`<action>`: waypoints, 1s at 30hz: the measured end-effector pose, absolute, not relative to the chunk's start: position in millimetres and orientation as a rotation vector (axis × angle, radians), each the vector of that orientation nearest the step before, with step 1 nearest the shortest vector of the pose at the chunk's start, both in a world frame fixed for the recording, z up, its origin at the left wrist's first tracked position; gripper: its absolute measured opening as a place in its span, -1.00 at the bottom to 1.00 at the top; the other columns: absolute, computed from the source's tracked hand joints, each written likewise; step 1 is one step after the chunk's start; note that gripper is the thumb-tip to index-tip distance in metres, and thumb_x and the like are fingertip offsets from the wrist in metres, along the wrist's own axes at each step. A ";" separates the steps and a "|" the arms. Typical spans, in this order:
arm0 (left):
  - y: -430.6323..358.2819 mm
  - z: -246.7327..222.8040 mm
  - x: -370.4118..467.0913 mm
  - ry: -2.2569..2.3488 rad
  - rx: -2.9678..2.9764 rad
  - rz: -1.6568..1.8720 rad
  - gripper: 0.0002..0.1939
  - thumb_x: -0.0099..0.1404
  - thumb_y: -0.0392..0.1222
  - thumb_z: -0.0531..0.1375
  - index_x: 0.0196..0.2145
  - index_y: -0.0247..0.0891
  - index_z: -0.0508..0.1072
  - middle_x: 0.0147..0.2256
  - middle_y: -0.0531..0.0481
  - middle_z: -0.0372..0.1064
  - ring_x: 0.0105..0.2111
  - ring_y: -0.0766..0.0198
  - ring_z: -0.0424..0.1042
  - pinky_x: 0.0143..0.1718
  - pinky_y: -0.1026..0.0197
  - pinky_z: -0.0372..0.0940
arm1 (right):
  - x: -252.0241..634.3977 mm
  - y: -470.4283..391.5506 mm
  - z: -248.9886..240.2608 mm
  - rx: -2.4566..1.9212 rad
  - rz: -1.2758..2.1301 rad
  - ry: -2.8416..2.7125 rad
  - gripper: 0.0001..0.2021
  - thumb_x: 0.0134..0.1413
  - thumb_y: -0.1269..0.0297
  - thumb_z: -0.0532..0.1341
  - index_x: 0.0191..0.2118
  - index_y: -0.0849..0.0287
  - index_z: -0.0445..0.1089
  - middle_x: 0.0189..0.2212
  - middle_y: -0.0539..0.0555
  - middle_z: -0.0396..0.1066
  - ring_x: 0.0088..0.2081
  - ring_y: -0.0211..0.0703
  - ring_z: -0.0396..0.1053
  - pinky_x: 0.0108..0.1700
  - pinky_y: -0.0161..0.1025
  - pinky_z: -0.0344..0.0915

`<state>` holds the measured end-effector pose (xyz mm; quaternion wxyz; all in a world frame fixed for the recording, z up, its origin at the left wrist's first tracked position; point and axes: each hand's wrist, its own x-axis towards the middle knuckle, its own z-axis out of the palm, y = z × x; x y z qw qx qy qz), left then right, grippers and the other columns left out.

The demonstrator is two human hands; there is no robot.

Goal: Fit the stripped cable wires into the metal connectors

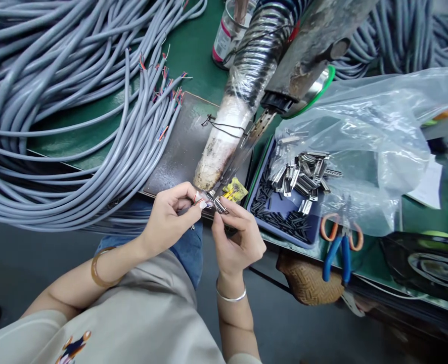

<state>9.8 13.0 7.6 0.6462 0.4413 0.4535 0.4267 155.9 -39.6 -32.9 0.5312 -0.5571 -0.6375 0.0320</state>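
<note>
My left hand (pixel 174 215) pinches thin red and white wires (pixel 198 201) between thumb and fingertips. My right hand (pixel 240 236) holds a small metal multi-pin connector (pixel 218 204) between thumb and forefinger, close against the wire ends. Whether wires and connector are joined is too small to tell. Just above the connector comes down the soldering iron (pixel 260 126), its tip partly hidden near my fingers. Beside the tip lies a yellow sponge (pixel 236 190). A taped hose end (pixel 212 162) hangs just behind my hands.
Grey cables (pixel 133 156) with stripped coloured ends cover the left side. On the right, a blue tray (pixel 307 237) holds metal connectors (pixel 307 172) and black sleeves (pixel 284 225), partly under a plastic bag (pixel 375 146). Pliers (pixel 338 253) lie at the table edge; a jar (pixel 227 40) stands behind.
</note>
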 end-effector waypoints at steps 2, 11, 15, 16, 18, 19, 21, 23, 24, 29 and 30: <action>13.7 8.4 10.1 1.039 1.039 0.981 -0.78 0.16 -0.21 0.33 -0.49 -0.26 0.34 -0.56 0.13 0.23 -0.57 0.46 0.13 -0.55 0.39 0.07 | 156.0 -37.6 -32.5 -1.334 0.075 -1.518 -0.79 0.14 0.54 0.37 -0.21 0.09 0.44 -0.09 0.08 0.65 -0.11 -0.12 0.65 -0.08 -0.16 0.63; 12.3 11.1 9.3 1.081 1.154 1.039 -0.87 0.18 -0.24 0.31 -0.46 -0.26 0.42 -0.52 0.06 0.41 -0.58 0.44 0.20 -0.55 0.37 0.13 | 154.6 -35.4 -25.7 -1.340 0.023 -1.522 -0.78 0.11 0.52 0.40 -0.20 0.05 0.48 -0.08 0.05 0.65 -0.16 -0.13 0.66 -0.15 -0.20 0.63; 11.1 11.1 10.5 1.085 1.129 0.994 -0.87 0.15 -0.24 0.30 -0.48 -0.26 0.42 -0.49 0.02 0.45 -0.57 0.43 0.22 -0.56 0.37 0.11 | 157.0 -38.0 -30.2 -1.307 -0.052 -1.569 -0.77 0.10 0.52 0.41 -0.22 0.07 0.45 -0.09 0.06 0.66 -0.13 -0.13 0.66 -0.14 -0.23 0.62; 10.8 10.9 10.7 1.089 1.119 0.986 -0.86 0.15 -0.23 0.31 -0.49 -0.26 0.42 -0.49 0.02 0.45 -0.56 0.42 0.23 -0.56 0.37 0.11 | 157.8 -38.6 -31.0 -1.307 -0.069 -1.579 -0.77 0.09 0.52 0.41 -0.22 0.07 0.44 -0.10 0.06 0.66 -0.14 -0.14 0.66 -0.15 -0.24 0.62; 10.4 10.3 10.7 1.092 1.109 0.981 -0.85 0.14 -0.21 0.32 -0.49 -0.26 0.42 -0.49 0.02 0.45 -0.56 0.42 0.23 -0.56 0.37 0.10 | 158.7 -39.2 -31.3 -1.309 -0.091 -1.591 -0.77 0.09 0.52 0.41 -0.22 0.08 0.44 -0.10 0.06 0.66 -0.15 -0.14 0.66 -0.17 -0.25 0.61; 10.3 9.9 10.3 1.091 1.110 0.982 -0.85 0.14 -0.21 0.32 -0.49 -0.27 0.43 -0.49 0.02 0.44 -0.56 0.43 0.22 -0.57 0.37 0.09 | 158.8 -39.3 -30.9 -1.308 -0.094 -1.590 -0.77 0.09 0.52 0.41 -0.22 0.07 0.44 -0.10 0.06 0.66 -0.15 -0.14 0.66 -0.16 -0.25 0.61; 10.2 9.0 8.7 1.085 1.127 0.976 -0.86 0.13 -0.22 0.34 -0.47 -0.28 0.45 -0.49 0.03 0.43 -0.58 0.45 0.17 -0.58 0.37 0.06 | 158.1 -39.0 -29.4 -1.304 -0.067 -1.565 -0.77 0.10 0.52 0.41 -0.22 0.08 0.44 -0.11 0.05 0.67 -0.16 -0.15 0.66 -0.15 -0.25 0.61; 9.8 8.1 6.7 1.076 1.149 0.962 -0.87 0.12 -0.24 0.36 -0.44 -0.29 0.47 -0.50 0.03 0.43 -0.60 0.47 0.14 -0.58 0.37 0.07 | 156.7 -38.8 -28.0 -1.314 0.014 -1.500 -0.79 0.11 0.53 0.40 -0.24 0.09 0.43 -0.13 0.05 0.67 -0.16 -0.17 0.66 -0.15 -0.25 0.61; 9.4 7.7 5.8 1.071 1.158 0.957 -0.87 0.12 -0.25 0.36 -0.44 -0.29 0.48 -0.50 0.03 0.44 -0.60 0.47 0.15 -0.57 0.37 0.09 | 155.9 -38.9 -27.5 -1.326 0.073 -1.462 -0.80 0.13 0.53 0.39 -0.25 0.09 0.43 -0.13 0.05 0.67 -0.16 -0.17 0.66 -0.14 -0.26 0.61; 6.3 7.0 5.9 1.074 1.178 1.012 -0.87 0.16 -0.23 0.36 -0.46 -0.28 0.47 -0.49 0.00 0.45 -0.53 0.39 0.30 -0.53 0.36 0.20 | 153.8 -40.8 -26.3 -1.375 0.208 -1.429 -0.85 0.18 0.50 0.36 -0.26 0.10 0.44 -0.16 0.06 0.67 -0.16 -0.13 0.66 -0.12 -0.20 0.62; 5.7 7.1 6.7 1.082 1.179 1.034 -0.86 0.15 -0.22 0.36 -0.47 -0.27 0.46 -0.51 0.01 0.43 -0.52 0.38 0.31 -0.54 0.36 0.20 | 153.8 -41.0 -26.2 -1.369 0.171 -1.460 -0.84 0.17 0.50 0.36 -0.25 0.10 0.44 -0.16 0.06 0.67 -0.16 -0.13 0.66 -0.13 -0.20 0.62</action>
